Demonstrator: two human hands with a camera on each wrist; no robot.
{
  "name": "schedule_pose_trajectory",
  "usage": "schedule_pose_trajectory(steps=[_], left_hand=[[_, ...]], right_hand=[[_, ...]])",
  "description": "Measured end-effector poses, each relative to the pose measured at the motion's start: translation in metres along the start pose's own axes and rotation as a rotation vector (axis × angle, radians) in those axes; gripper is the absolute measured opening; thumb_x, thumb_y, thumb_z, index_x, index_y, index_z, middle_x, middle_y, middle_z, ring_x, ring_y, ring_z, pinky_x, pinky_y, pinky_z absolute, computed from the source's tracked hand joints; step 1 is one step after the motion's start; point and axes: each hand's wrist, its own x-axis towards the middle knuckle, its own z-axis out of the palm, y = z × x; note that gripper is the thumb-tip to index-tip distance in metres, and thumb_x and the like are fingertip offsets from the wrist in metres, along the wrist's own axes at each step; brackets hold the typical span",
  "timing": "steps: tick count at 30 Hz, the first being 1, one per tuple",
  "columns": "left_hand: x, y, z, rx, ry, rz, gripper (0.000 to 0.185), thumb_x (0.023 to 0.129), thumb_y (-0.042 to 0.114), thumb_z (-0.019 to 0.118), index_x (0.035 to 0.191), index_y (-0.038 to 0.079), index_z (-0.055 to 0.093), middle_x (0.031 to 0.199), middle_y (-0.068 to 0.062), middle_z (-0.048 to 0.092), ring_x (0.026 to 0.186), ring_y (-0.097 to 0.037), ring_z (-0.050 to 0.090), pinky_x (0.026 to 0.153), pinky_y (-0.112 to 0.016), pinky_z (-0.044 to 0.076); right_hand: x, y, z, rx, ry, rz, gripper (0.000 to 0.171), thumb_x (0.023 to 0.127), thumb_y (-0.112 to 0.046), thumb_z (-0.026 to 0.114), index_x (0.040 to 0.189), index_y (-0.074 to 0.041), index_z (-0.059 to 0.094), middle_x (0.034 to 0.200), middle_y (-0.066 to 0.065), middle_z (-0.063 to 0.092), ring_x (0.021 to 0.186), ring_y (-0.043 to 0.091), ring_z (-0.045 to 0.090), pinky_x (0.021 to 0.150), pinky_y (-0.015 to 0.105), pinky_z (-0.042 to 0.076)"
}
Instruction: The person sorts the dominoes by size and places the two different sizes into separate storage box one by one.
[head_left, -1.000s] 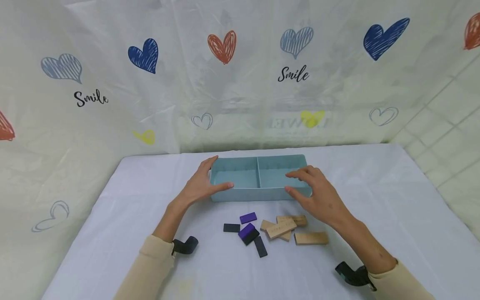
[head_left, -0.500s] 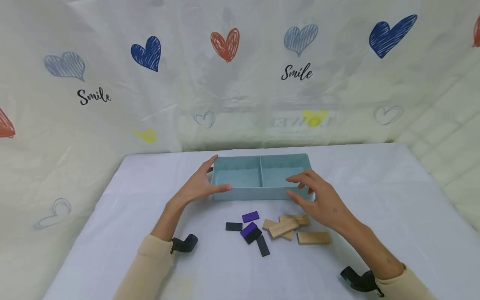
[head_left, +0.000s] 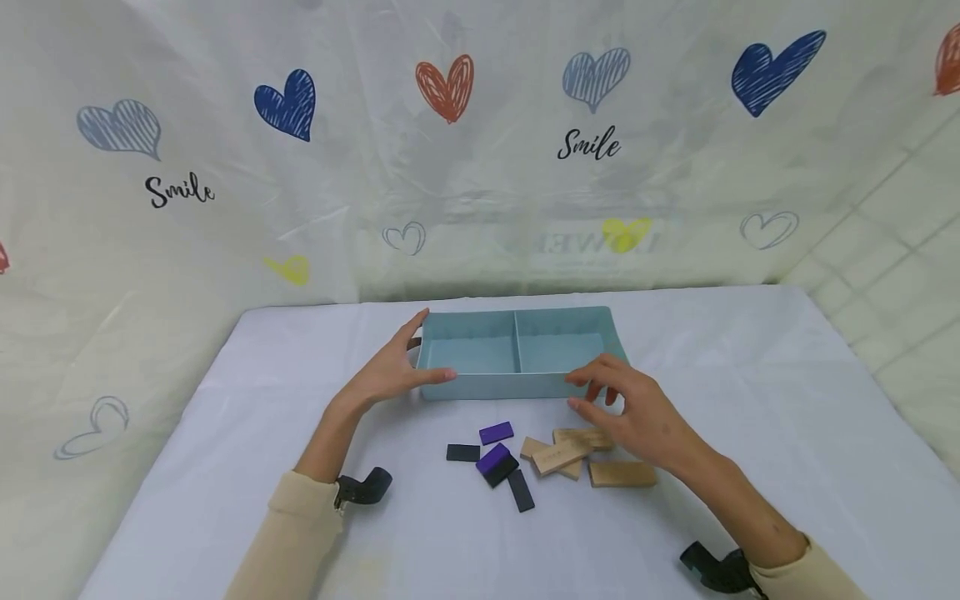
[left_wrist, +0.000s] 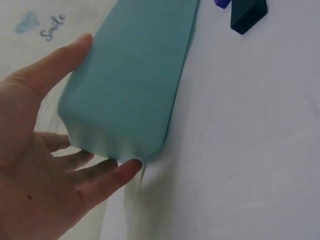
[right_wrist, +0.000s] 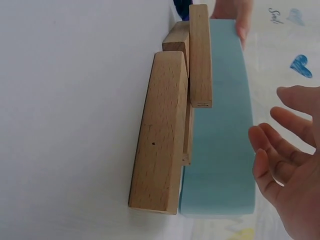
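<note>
Head view: the teal tray (head_left: 517, 385), split into 2 compartments, sits at 12 o'clock from the loose pieces on the white table (head_left: 750, 392). The left hand (head_left: 390, 372) holds the tray's left end as it did 1 second ago, fingers straight along the end wall and thumb lying on the near wall. The right hand (head_left: 637, 414) has changed: 1 second ago its fingers hooked over the tray's right end, and now it has drawn back toward 6 o'clock and lowered, fingers spread and gently bent, gripping nothing. It hovers just over the wooden blocks (head_left: 581, 457), with its fingertips near the tray's near wall. The purple and black tiles (head_left: 495, 462) lie at 9 o'clock from the blocks, untouched. My judgement is that steadying the tray has passed to 1 hand, freeing the other for the pieces.

Left wrist view: the left hand (left_wrist: 37, 165) cups the tray's (left_wrist: 130, 80) end, thumb straight along 1 side and fingers flat against the end wall, touching. A black tile (left_wrist: 247, 15) shows at 1 o'clock.

Right wrist view: the right hand (right_wrist: 287, 175) is spread wide with relaxed fingers, clear of the tray (right_wrist: 222, 125) and of the wooden blocks (right_wrist: 162, 135), which lie against the tray wall from this angle; whether they touch it I cannot tell.
</note>
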Motion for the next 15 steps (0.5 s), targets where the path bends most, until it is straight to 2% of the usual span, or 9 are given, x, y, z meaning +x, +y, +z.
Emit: schedule_pose_trajectory(steps=[6, 11, 15], left_hand=[[-0.0005, -0.0008, -0.0013, -0.069, -0.025, -0.021, 0.121, 0.08, 0.052, 0.087, 0.168, 0.037, 0.006, 0.177, -0.001, 0.014, 0.161, -0.03, 0.027, 0.122, -0.063, 0.034], [-0.0004, -0.0027, -0.0031, -0.109, -0.043, -0.022, 0.119, 0.082, 0.047, 0.087, 0.168, 0.038, 0.006, 0.177, 0.0, 0.014, 0.162, -0.029, 0.024, 0.123, -0.065, 0.031], [-0.0003, -0.0031, -0.0031, -0.127, -0.049, -0.023, 0.118, 0.082, 0.047, 0.087, 0.167, 0.04, 0.006, 0.177, 0.001, 0.013, 0.163, -0.029, 0.023, 0.124, -0.066, 0.028]], right_hand=[[-0.0037, 0.0013, 0.0014, 0.033, -0.06, 0.003, 0.024, 0.091, -0.01, 0.08, 0.112, -0.022, 0.075, 0.1, -0.008, 0.068, 0.084, -0.002, 0.06, 0.073, 0.024, 0.052], [-0.0059, 0.0034, 0.0037, 0.056, -0.112, -0.008, 0.024, 0.091, -0.009, 0.08, 0.11, -0.024, 0.075, 0.101, -0.009, 0.069, 0.085, -0.002, 0.06, 0.073, 0.025, 0.053], [-0.0078, 0.0043, 0.0044, 0.067, -0.143, 0.009, 0.021, 0.091, -0.012, 0.08, 0.108, -0.022, 0.076, 0.102, -0.004, 0.071, 0.085, -0.002, 0.061, 0.073, 0.027, 0.055]])
